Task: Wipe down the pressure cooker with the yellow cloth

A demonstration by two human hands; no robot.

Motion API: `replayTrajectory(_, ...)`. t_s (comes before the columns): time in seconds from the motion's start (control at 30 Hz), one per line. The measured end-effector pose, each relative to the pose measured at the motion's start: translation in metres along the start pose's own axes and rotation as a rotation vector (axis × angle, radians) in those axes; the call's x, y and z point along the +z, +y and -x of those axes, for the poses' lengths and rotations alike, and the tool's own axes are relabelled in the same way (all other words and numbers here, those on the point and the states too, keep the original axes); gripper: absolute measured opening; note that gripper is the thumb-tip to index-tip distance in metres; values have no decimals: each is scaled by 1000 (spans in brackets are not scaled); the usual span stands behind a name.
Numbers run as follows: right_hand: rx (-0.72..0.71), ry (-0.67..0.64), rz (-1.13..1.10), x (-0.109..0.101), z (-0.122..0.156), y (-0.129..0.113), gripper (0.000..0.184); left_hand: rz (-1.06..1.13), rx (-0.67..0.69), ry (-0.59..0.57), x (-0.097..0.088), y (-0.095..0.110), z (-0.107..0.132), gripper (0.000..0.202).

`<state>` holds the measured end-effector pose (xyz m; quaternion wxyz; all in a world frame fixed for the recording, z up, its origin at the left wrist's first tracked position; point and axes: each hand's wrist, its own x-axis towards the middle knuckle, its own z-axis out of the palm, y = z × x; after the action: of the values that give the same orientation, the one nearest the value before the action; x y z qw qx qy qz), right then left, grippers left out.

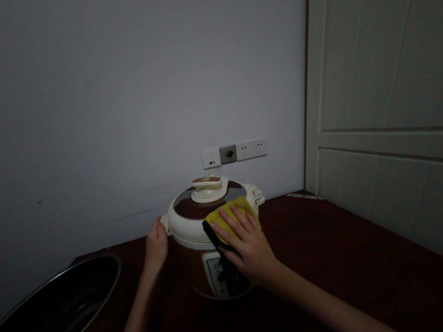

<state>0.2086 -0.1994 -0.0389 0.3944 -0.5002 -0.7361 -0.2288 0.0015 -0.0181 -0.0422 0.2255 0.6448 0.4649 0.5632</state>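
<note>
A white and brown electric pressure cooker (191,235) stands upright on a dark red table, with a knob-like handle on its lid and a control panel on its front. My left hand (157,247) is closed around the cooker's left side handle. Under my right hand (248,245) is a yellow cloth (235,209) with a dark side, pressed against the front right of the lid's white rim. My right fingers lie over the cloth, and part of the cloth hangs down over the control panel.
A large dark pan (54,313) with a shiny rim sits at the left. Behind the cooker, wall sockets (251,149) are set in the pale wall. A white panelled door (389,104) stands to the right of the table (321,251). The light is dim.
</note>
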Motion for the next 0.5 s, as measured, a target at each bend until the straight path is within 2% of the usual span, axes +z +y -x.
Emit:
replayTrajectory(0.07, 49, 44, -23, -2, -8, 18, 52, -6, 1, -40, -2, 2, -1, 48)
replayTrajectory(0.17, 215, 134, -151, -4, -23, 53, 50, 1, 12, -70, -4, 4, -3, 48)
replayTrajectory(0.27, 304, 119, -223, -6, -36, 69, 52, 27, -58, -41, -3, 8, -4, 46)
replayTrajectory(0.37, 267, 35, -125, -11, -46, 49, 51, 96, -186, -61, -1, 15, -1, 49)
replayTrajectory(0.47, 186, -53, -58, -14, -54, 8, 54, 155, -294, -79, 1, 18, 3, 50)
replayTrajectory(0.5, 165, -74, -66, -15, -56, -6, 56, 168, -293, -77, 1, 18, 3, 48)
